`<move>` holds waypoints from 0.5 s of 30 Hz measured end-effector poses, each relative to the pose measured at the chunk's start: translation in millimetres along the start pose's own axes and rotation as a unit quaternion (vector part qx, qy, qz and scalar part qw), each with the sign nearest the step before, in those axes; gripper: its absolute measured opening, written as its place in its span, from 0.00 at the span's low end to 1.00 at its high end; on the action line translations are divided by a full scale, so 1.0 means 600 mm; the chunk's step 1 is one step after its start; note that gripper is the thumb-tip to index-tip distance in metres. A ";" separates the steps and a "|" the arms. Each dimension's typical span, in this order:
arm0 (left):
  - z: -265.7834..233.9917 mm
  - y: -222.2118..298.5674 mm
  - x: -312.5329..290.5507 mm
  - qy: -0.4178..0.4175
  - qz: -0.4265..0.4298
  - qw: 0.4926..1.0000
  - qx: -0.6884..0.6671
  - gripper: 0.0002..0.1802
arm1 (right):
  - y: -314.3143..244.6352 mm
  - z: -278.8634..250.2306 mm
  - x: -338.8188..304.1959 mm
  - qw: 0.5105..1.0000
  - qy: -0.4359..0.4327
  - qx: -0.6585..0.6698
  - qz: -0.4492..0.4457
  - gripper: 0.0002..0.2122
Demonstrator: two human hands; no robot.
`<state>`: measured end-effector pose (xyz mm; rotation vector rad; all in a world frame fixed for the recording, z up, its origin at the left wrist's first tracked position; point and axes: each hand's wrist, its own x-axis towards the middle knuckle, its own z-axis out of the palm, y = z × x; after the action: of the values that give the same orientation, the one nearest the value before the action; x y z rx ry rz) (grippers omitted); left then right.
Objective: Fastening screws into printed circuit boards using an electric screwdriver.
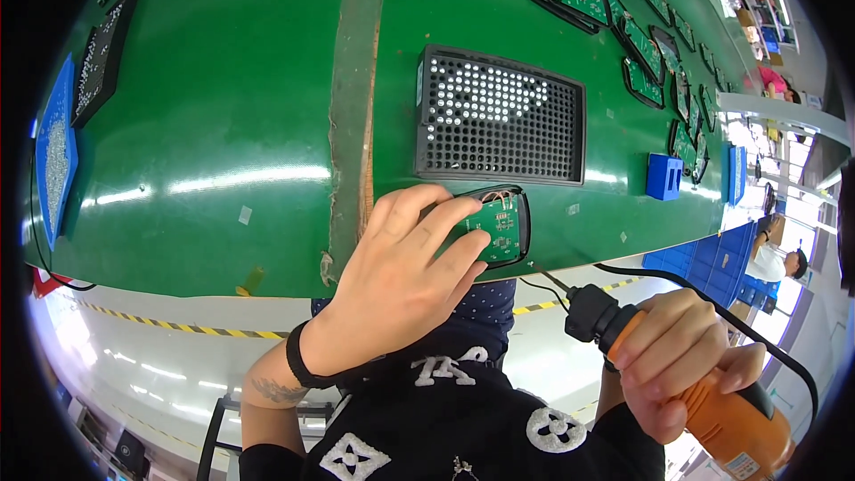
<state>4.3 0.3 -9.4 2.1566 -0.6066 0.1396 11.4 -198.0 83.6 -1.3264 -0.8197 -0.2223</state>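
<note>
A green circuit board (504, 230) in a black rounded housing lies at the near edge of the green table, with thin wires at its far end. Over its left side my left hand (414, 245) is bent, fingertips on the board and its rim, gripping it. My right hand (677, 356) is wrapped round an orange and black electric screwdriver (726, 419). The thin bit points up and left at the board's near right corner, apart from it. By its tip is a tiny shiny piece, perhaps a screw. Just beyond the board sits a black tray (499, 163) of small holes, partly filled with shiny round pieces.
Several circuit boards in black housings (643, 44) are spread at the far right. A blue block (664, 176) stands at the right. On the far left are a blue tray (57, 156) of small pieces and a black tray (107, 58). A black cable (757, 330) runs past my right hand.
</note>
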 end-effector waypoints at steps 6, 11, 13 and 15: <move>-0.004 0.000 0.002 -0.016 0.014 1.000 0.012 0.17 | 0.009 0.002 -0.008 0.999 -0.006 0.011 0.031 0.19; -0.004 -0.001 0.001 -0.015 0.012 1.000 0.015 0.17 | 0.015 0.006 -0.012 1.000 0.009 0.004 0.028 0.19; -0.005 -0.001 0.000 -0.015 0.010 1.000 0.016 0.17 | 0.017 0.008 -0.014 1.000 0.013 0.006 0.027 0.19; -0.005 -0.001 0.002 -0.017 0.010 1.000 0.015 0.17 | 0.017 0.006 -0.013 0.999 0.011 0.005 0.030 0.19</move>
<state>5.8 2.5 -7.6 2.1868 -0.6501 0.1253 10.2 -194.2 70.6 -1.3346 -0.7614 -0.1849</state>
